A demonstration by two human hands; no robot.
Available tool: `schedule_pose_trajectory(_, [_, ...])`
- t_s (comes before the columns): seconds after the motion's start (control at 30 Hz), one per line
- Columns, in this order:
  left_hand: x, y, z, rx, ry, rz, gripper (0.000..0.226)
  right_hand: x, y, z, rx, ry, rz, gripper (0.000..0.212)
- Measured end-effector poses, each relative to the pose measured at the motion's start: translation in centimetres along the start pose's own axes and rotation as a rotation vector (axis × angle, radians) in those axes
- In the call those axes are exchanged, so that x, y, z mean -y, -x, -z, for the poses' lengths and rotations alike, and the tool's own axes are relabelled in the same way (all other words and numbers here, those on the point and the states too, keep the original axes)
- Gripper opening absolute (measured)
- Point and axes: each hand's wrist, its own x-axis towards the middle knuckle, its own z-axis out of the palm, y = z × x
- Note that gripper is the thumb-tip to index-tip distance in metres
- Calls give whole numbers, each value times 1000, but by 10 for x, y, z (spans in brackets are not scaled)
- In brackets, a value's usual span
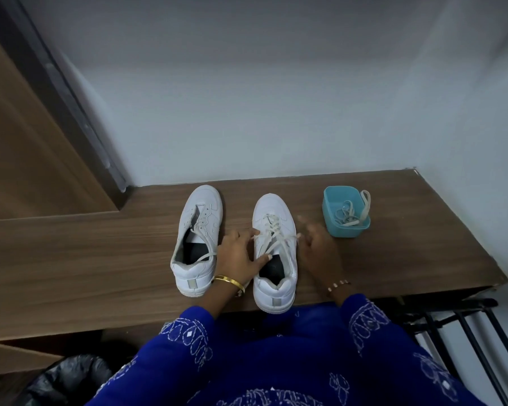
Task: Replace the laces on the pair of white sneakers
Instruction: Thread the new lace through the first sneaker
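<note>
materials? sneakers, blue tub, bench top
Sneakers: look like smooth white leather or synthetic, matte, stitched panels; cannot tell which.
Blue tub: probably moulded plastic, uniform teal, rounded corners, slight sheen.
Bench top: wood-grain surface, likely laminate, given the even streaks and flat matte finish.

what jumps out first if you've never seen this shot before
Two white sneakers stand side by side on the wooden bench: the left sneaker almost unlaced, the right sneaker laced. The left hand and right hand flank the right one at its laces. Further right, a teal tub holds loose laces.
</note>
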Motion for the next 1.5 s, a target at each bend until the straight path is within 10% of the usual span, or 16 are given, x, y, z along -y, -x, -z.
schedule_pose_trajectory(0.2, [0, -1, 6, -12, -2, -5, 62, 9, 1, -10, 48, 57, 43, 16])
schedule_pose_trajectory(0.47, [-10, -6, -2, 97, 466, 118, 30, -16, -10, 58, -512, -311, -409, 19])
schedule_pose_trajectory(0.83, [-12, -4, 0, 138, 504, 127, 27, 5, 6, -8, 167, -36, -33, 22])
schedule_pose_trajectory(1.27, [-2, 5, -4, 71, 287, 37, 32, -15, 9, 14, -196, -202, -245, 4])
schedule_pose_trajectory(1.5, [-12, 7, 2, 100, 213, 103, 28, 0, 9, -10, 30, -216, -291, 36])
